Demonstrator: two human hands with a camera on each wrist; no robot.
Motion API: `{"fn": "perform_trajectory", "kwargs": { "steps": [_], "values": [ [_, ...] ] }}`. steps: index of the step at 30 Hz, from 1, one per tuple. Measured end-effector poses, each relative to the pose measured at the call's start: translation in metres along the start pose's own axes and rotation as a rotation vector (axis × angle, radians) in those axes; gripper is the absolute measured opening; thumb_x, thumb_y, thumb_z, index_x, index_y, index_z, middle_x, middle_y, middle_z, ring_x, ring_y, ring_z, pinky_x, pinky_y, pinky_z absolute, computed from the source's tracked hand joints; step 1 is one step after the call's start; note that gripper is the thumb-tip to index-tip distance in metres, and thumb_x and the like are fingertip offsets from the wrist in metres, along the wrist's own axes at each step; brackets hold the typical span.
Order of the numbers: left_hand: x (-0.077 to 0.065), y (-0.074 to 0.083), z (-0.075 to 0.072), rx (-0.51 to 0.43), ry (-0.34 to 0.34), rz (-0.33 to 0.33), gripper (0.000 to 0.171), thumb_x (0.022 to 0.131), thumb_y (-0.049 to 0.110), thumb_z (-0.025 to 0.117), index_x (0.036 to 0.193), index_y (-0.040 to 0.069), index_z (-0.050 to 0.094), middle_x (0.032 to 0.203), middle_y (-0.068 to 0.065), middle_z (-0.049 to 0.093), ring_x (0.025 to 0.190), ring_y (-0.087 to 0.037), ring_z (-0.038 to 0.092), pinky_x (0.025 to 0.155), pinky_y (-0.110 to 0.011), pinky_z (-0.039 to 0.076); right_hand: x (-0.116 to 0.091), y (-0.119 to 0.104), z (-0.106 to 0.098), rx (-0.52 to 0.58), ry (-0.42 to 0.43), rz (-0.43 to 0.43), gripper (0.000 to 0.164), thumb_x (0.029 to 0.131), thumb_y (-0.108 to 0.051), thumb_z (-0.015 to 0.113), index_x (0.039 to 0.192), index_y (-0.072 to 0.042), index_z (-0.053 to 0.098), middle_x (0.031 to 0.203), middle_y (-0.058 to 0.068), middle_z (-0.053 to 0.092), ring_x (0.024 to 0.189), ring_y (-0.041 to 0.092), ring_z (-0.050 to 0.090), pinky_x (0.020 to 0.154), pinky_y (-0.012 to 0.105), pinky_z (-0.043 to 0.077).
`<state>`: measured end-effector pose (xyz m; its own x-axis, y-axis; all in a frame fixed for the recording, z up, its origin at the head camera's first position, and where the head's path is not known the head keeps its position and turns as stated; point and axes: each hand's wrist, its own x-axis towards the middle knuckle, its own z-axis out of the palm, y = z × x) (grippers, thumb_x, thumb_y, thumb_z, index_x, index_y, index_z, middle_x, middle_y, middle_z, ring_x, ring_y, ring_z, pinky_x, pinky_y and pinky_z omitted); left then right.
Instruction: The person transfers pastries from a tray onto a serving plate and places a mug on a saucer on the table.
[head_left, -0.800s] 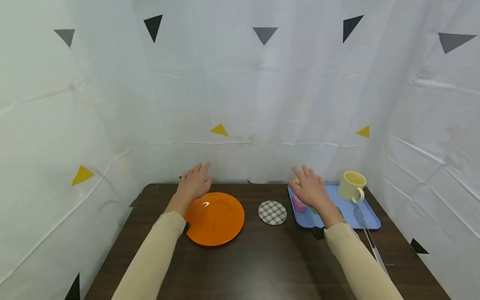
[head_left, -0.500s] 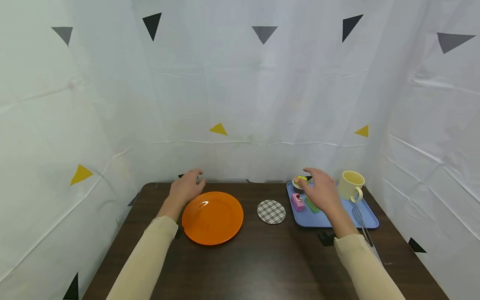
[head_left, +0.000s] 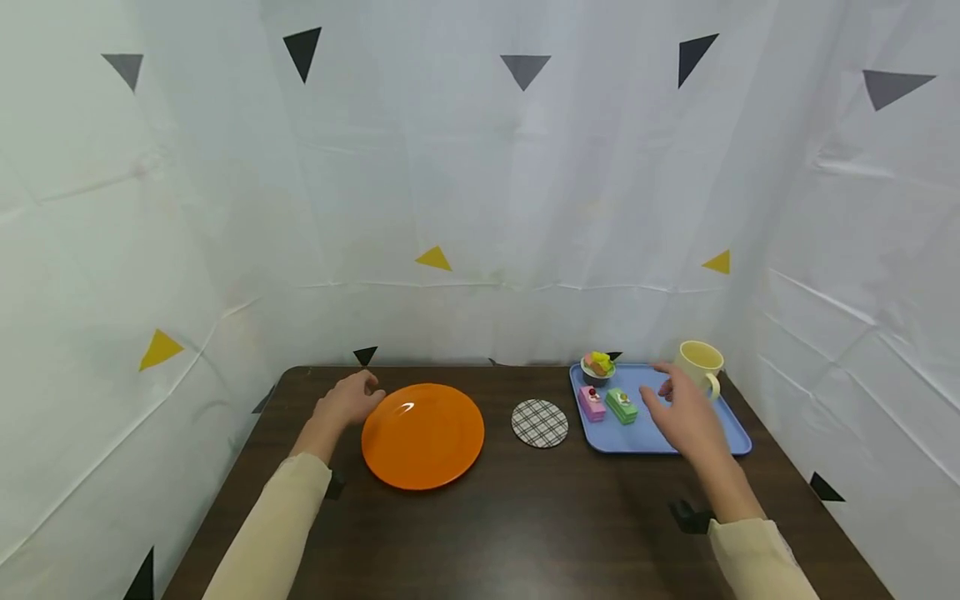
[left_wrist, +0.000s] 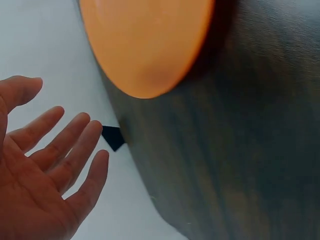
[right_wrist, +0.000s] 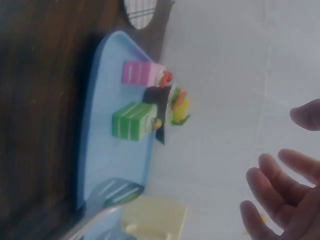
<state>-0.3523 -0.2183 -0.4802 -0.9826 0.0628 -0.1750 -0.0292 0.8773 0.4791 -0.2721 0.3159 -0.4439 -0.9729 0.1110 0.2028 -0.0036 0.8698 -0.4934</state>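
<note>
Left hand (head_left: 347, 402) spread loosely beside orange plate (head_left: 423, 437). Right hand (head_left: 686, 414) spread, above blue tray (head_left: 637, 440), near yellow mug (head_left: 693, 360).

White curtain walls (head_left: 480, 183), scattered triangles (head_left: 526, 71), dark wood-grain table (head_left: 480, 533), soft light

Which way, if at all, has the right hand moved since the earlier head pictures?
Yes: in the head view, the right hand has shifted rightward and lower in frame against the blue tray, now right of the green cake.
</note>
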Motion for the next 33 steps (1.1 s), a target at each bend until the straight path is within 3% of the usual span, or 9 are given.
{"fn": "perform_trajectory", "kwargs": {
  "steps": [3,6,11,16,25,33],
  "values": [
    [-0.001,-0.009,0.005,-0.026,0.003,-0.031,0.050,0.111,0.035,0.054,0.149,0.003,0.054,0.143,-0.025,0.063,0.127,-0.045,0.062,0.109,-0.072,0.045,-0.007,0.011,-0.006,-0.001,-0.029,0.044,0.068,0.109,-0.050,0.055,0.155,-0.001,0.044,0.110,0.020,0.062,0.087,0.030,0.060,0.063,0.038,0.046],
    [-0.001,-0.016,0.008,-0.052,0.018,-0.069,0.051,0.110,0.035,0.054,0.149,0.002,0.054,0.142,-0.025,0.063,0.125,-0.045,0.063,0.109,-0.072,0.045,-0.015,0.022,-0.011,-0.025,-0.052,0.086,0.071,0.108,-0.053,0.054,0.154,0.000,0.044,0.115,0.022,0.064,0.086,0.029,0.061,0.061,0.035,0.043],
    [0.001,-0.023,0.015,-0.122,0.013,-0.118,0.052,0.110,0.033,0.053,0.148,-0.003,0.053,0.148,-0.029,0.059,0.130,-0.048,0.060,0.113,-0.069,0.046,-0.028,0.042,-0.015,-0.048,-0.084,0.160,0.082,0.105,-0.057,0.056,0.157,0.004,0.041,0.137,0.031,0.060,0.113,0.046,0.064,0.074,0.054,0.054],
    [0.003,-0.030,0.025,-0.206,-0.010,-0.144,0.052,0.111,0.028,0.052,0.145,-0.010,0.052,0.147,-0.034,0.056,0.129,-0.048,0.059,0.114,-0.062,0.050,-0.039,0.064,-0.015,-0.067,-0.165,0.218,0.095,0.104,-0.061,0.056,0.158,0.013,0.031,0.149,0.042,0.045,0.136,0.060,0.048,0.095,0.074,0.050],
    [0.004,-0.036,0.037,-0.309,0.028,-0.185,0.044,0.108,0.027,0.056,0.134,-0.009,0.057,0.123,-0.027,0.065,0.102,-0.035,0.066,0.096,-0.049,0.061,-0.056,0.095,-0.012,-0.113,-0.293,0.345,0.114,0.097,-0.072,0.062,0.161,0.013,0.020,0.153,0.049,0.025,0.142,0.068,0.030,0.104,0.084,0.040],
    [0.004,-0.043,0.041,-0.331,0.005,-0.207,0.045,0.109,0.026,0.056,0.136,-0.009,0.058,0.124,-0.027,0.066,0.099,-0.033,0.066,0.093,-0.046,0.062,-0.066,0.103,-0.002,-0.122,-0.346,0.390,0.118,0.093,-0.072,0.067,0.155,0.018,0.022,0.146,0.052,0.028,0.139,0.069,0.034,0.102,0.084,0.041]
  ]
}}
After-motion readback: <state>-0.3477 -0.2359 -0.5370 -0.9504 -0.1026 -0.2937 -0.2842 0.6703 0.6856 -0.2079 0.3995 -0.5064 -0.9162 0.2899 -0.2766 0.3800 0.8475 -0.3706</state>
